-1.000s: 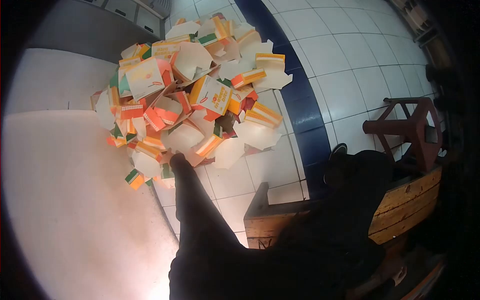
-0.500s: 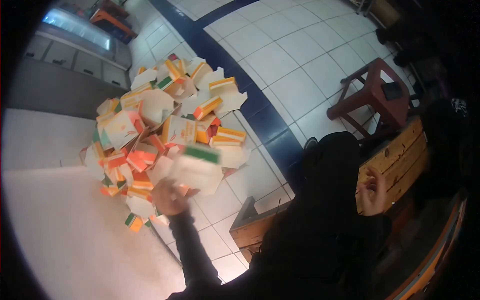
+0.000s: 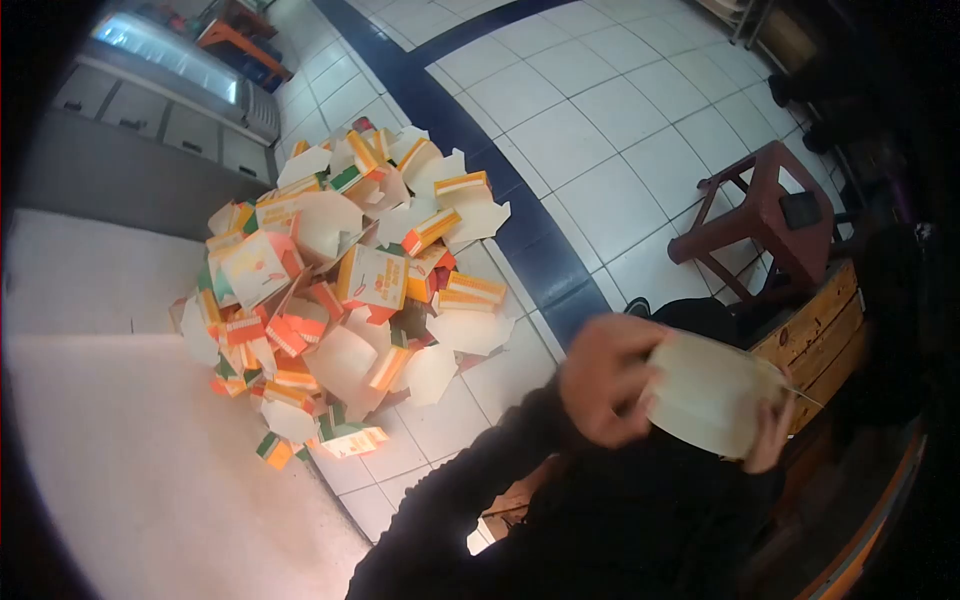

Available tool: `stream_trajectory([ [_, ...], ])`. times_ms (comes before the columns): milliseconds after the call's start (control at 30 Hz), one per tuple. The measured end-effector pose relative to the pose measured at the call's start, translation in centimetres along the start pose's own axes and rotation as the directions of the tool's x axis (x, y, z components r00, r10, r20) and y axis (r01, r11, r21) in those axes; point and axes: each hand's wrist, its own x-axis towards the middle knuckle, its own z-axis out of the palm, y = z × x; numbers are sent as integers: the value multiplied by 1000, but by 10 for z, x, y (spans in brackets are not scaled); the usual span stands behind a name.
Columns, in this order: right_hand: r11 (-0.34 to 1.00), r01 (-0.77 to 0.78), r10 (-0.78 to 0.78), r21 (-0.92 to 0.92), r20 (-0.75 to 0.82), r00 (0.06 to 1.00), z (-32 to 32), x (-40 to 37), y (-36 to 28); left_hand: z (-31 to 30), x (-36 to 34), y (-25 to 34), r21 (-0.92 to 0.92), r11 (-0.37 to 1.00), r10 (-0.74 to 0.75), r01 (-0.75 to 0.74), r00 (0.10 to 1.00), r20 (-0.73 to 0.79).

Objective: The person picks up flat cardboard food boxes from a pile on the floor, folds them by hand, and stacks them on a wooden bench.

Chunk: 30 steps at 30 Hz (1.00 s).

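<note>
A pale box point(image 3: 710, 395) hangs over my lap, blurred by motion, its plain whitish side facing the camera. My left hand point(image 3: 612, 380) closes on its left edge. At its right edge my right hand point(image 3: 770, 430) grips with the fingers bent against it. To the left, a big heap of folded and partly open cartons point(image 3: 372, 278) in white, orange, yellow, green and red lies on the tiled floor.
A dark red plastic stool point(image 3: 775, 215) with a dark flat item on it stands at the right. Beside my lap is a slatted wooden surface point(image 3: 825, 340). A white wall point(image 3: 110, 400) borders the heap; a lit display cabinet point(image 3: 165, 65) stands at the upper left.
My left hand has moved right from the heap to my lap with a pale carton. My right hand, empty before, now holds its other edge. The view has shifted slightly.
</note>
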Motion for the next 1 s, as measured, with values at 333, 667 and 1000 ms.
stream_trajectory([
  [333,832,-400,554,384,-607,569,-190,-131,112,-112,-255,-321,995,95,-929,7,361,86],
  [667,813,-332,565,478,-785,255,-182,-154,56,-136,-364,-427,860,281,-830,-426,343,440],
  [1000,633,-3,688,774,-562,458,-145,-103,112,-120,-280,-397,915,22,-978,402,198,-63],
])
